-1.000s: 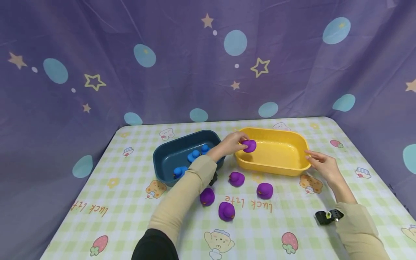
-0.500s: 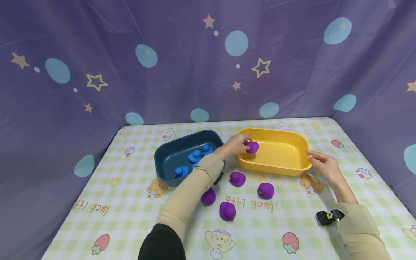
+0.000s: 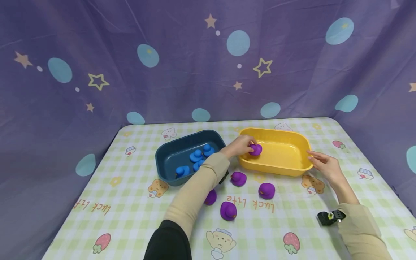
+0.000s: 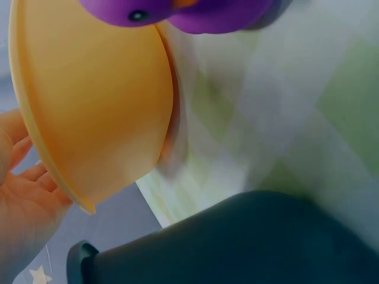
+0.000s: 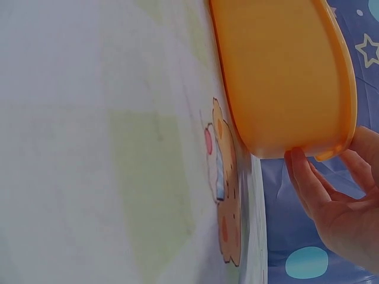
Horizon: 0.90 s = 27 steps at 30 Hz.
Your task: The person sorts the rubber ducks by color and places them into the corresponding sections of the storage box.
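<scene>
My left hand [image 3: 242, 145] pinches a purple rubber duck [image 3: 256, 150] inside the near-left end of the yellow tub [image 3: 276, 169]. In the left wrist view the tub's wall hides that duck, and the fingers show past the rim. At the tub's right end my right hand [image 3: 326, 167] holds the rim; the right wrist view shows fingertips [image 5: 299, 155] against the outer wall and another digit up at the rim. Several purple ducks stand on the table in front, among them a duck [image 3: 267, 191] and a duck [image 3: 228, 211].
A dark teal tub [image 3: 169, 147] with several blue rubber ducks [image 3: 196, 156] stands left of the yellow one, under my left forearm. The checked tablecloth [image 3: 136, 224] covers the table, and a purple curtain [image 3: 182, 72] hangs behind.
My left hand has moved slightly right and down with the purple duck, deeper into the yellow tub. The right hand stays at the rim.
</scene>
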{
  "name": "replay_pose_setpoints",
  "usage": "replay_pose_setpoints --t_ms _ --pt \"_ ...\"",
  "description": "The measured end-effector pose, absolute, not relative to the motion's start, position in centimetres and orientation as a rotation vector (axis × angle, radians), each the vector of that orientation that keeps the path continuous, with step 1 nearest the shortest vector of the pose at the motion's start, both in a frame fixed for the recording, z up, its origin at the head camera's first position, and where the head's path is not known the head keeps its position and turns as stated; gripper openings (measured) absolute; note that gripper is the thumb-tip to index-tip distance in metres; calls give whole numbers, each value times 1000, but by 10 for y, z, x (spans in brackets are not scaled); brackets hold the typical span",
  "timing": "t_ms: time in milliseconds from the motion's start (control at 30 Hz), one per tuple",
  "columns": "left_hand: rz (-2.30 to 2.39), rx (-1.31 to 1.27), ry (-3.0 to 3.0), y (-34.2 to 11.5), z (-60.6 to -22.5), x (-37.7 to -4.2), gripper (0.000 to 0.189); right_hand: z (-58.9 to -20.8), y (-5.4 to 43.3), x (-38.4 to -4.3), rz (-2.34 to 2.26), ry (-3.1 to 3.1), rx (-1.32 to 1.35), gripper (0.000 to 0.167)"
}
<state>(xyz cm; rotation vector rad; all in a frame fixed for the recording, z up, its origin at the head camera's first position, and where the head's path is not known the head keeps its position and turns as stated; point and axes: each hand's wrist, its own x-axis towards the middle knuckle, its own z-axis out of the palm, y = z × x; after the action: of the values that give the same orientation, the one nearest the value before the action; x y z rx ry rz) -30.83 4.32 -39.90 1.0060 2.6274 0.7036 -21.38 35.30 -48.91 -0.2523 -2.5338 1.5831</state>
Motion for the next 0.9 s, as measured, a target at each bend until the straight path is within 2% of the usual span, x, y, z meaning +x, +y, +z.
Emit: replay_pose_setpoints --t_ms 433,900 --pt "698 1041 2623 48 -404 -309 23 -482 349 -209 1613 -2529 -258 53" --pt "691 1027 2632 49 -406 -311 20 -487 353 -211 1590 -2546 -240 72"
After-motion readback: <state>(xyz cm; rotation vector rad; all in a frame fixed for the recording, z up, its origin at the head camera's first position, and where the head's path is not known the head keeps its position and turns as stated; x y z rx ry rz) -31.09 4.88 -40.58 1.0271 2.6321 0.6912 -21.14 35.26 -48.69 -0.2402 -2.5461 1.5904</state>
